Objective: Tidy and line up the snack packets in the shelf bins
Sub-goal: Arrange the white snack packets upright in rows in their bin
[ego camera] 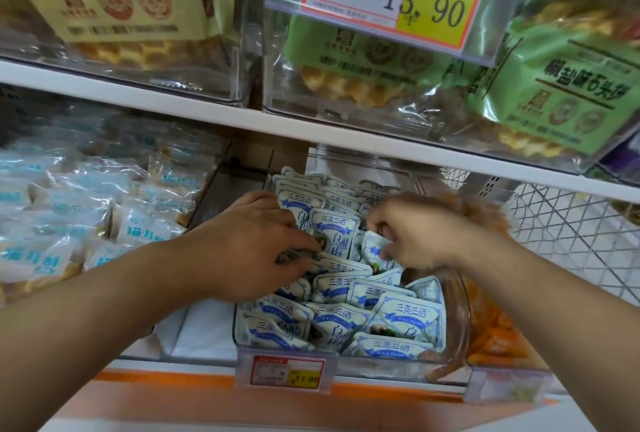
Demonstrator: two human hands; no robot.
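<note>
A clear plastic bin (pixel 460 313) on the lower shelf holds several small white-and-blue snack packets (pixel 391 324), lying loosely at the front and standing in rows at the back. My left hand (pixel 252 251) reaches into the bin's middle, its fingers curled round a packet whose dark window shows at my fingertips. My right hand (pixel 412 234) is over the bin's right side and pinches the top of another white-and-blue packet (pixel 375 244). An upright packet (pixel 334 230) stands between the two hands.
A bin of pale blue wrapped snacks (pixel 86 223) sits to the left, orange packets (pixel 498 331) to the right, and a white wire basket (pixel 571 230) beyond. The upper shelf edge (pixel 311 126) hangs close above, carrying clear bins of waffle bags. A price tag (pixel 287 371) clips to the bin front.
</note>
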